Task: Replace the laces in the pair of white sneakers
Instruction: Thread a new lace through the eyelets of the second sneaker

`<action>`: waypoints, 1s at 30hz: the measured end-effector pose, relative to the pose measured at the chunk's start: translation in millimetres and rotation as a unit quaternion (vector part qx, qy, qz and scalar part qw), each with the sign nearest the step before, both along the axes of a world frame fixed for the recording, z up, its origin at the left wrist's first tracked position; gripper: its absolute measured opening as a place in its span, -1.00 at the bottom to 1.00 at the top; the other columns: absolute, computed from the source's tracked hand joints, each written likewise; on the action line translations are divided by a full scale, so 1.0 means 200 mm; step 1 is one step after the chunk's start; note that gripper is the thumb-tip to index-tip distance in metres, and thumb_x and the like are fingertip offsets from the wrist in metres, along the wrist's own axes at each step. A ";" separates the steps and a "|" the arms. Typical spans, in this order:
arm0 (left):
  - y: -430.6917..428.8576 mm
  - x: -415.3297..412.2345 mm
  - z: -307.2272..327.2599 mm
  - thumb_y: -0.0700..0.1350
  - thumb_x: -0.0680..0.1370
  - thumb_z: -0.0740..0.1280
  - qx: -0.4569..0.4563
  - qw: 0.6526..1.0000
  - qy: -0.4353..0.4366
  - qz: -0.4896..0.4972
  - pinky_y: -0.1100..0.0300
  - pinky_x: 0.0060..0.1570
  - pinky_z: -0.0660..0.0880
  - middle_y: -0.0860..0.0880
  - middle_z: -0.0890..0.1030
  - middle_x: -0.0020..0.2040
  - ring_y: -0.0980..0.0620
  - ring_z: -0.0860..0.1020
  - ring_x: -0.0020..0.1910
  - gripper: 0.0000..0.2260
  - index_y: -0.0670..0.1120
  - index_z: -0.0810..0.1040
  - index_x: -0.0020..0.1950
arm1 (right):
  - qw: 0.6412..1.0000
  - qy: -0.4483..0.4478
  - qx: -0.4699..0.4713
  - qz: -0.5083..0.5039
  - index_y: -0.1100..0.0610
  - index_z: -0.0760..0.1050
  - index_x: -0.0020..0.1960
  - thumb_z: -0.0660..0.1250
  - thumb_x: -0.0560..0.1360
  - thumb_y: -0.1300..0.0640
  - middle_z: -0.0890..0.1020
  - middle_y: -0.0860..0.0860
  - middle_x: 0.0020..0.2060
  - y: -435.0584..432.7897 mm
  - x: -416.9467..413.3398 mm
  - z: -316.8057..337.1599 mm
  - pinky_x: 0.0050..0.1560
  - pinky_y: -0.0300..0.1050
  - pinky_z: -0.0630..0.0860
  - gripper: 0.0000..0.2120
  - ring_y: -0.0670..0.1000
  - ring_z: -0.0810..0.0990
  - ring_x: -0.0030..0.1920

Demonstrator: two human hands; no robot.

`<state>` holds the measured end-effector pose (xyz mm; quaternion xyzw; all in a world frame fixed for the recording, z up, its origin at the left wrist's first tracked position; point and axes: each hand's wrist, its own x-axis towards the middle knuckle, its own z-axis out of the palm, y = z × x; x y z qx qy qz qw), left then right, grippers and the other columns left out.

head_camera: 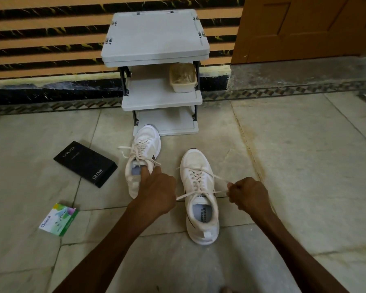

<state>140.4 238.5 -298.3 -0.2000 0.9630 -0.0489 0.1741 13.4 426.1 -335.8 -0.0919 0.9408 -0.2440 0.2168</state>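
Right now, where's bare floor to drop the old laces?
Bare floor tiles lie right of the right sneaker, toward the door. The rack top is bare. Left is crowded: black box, green packet, left sneaker.

Open floor [304, 166] lies right of the right sneaker [200, 195]. To the left, a black box [85, 163] and small green packet [59, 219] crowd the tiles; the grey rack [156, 60] blocks ahead.

Pale stone-tiled floor [294, 155], bearing two white sneakers [200, 195] side by side at centre, a black box [85, 163] and small green packet [59, 219] leftward, a grey shelf rack [161, 81] against the far wall.
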 end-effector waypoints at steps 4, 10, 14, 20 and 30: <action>0.02 -0.02 -0.04 -0.02 0.58 0.22 0.094 0.990 0.100 -0.024 0.00 0.13 0.21 0.03 0.58 0.09 -0.06 0.40 0.21 -0.86 0.03 0.52 0.07 | 0.980 0.181 0.058 0.054 0.12 0.52 0.00 0.20 0.59 -0.17 0.60 0.00 -0.20 -0.04 0.07 -0.01 -0.32 -0.19 0.39 -0.65 0.02 0.61 -0.24; 0.08 -0.05 -0.10 0.02 0.59 0.28 0.249 0.954 0.167 -0.001 0.09 -0.02 0.33 0.01 0.53 -0.02 0.00 0.43 0.04 -0.87 -0.01 0.48 -0.08 | 0.964 0.105 -0.071 0.233 -0.07 0.52 0.17 0.45 0.44 -0.12 0.63 -0.14 -0.05 -0.10 0.10 0.01 -0.19 -0.21 0.49 -0.65 -0.12 0.56 -0.23; 0.11 -0.04 -0.11 -0.05 0.60 0.29 0.255 0.948 0.188 -0.009 0.14 -0.11 0.30 -0.03 0.52 -0.03 -0.03 0.44 0.02 -0.86 -0.01 0.36 -0.11 | 0.965 0.102 -0.082 0.227 -0.07 0.62 -0.02 0.52 0.38 0.03 0.63 -0.14 -0.27 -0.10 0.11 0.00 -0.21 -0.23 0.49 -0.81 -0.07 0.62 -0.20; 0.13 -0.01 -0.09 -0.03 0.55 0.31 0.115 0.980 0.152 -0.060 0.16 -0.12 0.16 -0.01 0.60 -0.02 -0.05 0.52 0.01 -0.90 0.02 0.43 0.01 | 0.971 0.096 -0.082 0.205 -0.10 0.57 -0.36 0.48 0.29 0.28 0.54 -0.26 -0.46 -0.08 0.07 0.01 -0.35 -0.35 0.49 -0.72 -0.24 0.55 -0.40; 0.15 -0.04 -0.05 -0.08 0.53 0.32 0.066 0.990 0.123 -0.037 0.07 0.13 0.24 0.01 0.62 0.03 -0.04 0.54 0.07 -0.89 0.05 0.51 0.04 | 0.968 0.094 0.026 0.232 0.00 0.66 -0.22 0.43 0.37 0.20 0.69 -0.03 -0.27 -0.09 0.08 0.08 -0.14 -0.13 0.62 -0.90 0.00 0.65 -0.25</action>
